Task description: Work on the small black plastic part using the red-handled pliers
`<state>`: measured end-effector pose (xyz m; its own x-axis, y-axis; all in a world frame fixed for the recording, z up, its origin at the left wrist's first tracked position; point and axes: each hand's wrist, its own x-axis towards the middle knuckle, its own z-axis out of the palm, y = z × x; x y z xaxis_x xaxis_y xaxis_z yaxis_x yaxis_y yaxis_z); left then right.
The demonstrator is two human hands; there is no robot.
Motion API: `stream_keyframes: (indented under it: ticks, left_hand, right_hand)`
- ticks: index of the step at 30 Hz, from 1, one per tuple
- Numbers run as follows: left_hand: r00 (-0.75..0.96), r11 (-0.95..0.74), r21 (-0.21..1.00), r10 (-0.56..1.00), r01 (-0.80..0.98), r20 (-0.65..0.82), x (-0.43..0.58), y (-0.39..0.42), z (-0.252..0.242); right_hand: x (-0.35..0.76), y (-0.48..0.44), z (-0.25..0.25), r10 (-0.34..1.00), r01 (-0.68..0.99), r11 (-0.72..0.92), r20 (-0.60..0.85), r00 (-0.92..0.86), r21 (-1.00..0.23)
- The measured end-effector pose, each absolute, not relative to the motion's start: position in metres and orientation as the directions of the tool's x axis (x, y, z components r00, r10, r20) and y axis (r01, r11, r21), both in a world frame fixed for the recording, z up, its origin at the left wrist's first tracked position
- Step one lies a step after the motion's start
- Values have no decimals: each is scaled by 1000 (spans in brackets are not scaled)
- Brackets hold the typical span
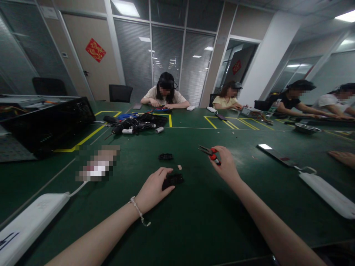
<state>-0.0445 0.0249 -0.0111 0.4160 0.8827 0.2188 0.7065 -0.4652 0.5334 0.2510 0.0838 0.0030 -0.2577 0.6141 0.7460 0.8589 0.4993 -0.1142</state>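
My left hand [154,186], with a bracelet at its wrist, rests on the green table, its thumb and fingers around the near end of a black plastic part [175,179]. Part of that piece is hidden by the fingers. A pair of needle-nose pliers [213,155] with red handles is gripped in my right hand [226,164], above the table to the right. The pliers' jaws point left and stand slightly apart. Another black plastic part [165,156] lies farther off, and a small pale piece [179,167] sits between the two black parts.
A heap of cables and tools [138,123] lies beyond my hands. At the left stands a black computer case [55,127]. White power banks [36,221] flank me, a phone [274,154] lies right, and a metal bowl [307,128] stands farther. Several people sit around the table [194,225].
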Motion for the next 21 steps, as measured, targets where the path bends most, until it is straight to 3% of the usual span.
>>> stream_keyframes:
  ticks: [7,12,21]
  left_hand:
    - [405,-460,509,887,728,221,-37,30,-13]
    - [435,-477,512,876,714,209,-37,31,-13]
    - [530,-565,499,817,657,228,-43,28,-11]
  right_hand:
    - [238,75,6,676,852,506,675,-295,-134]
    - [214,63,0,748,808,555,544,-381,-197]
    - [204,63,-12,620,717,697,481,-620,25]
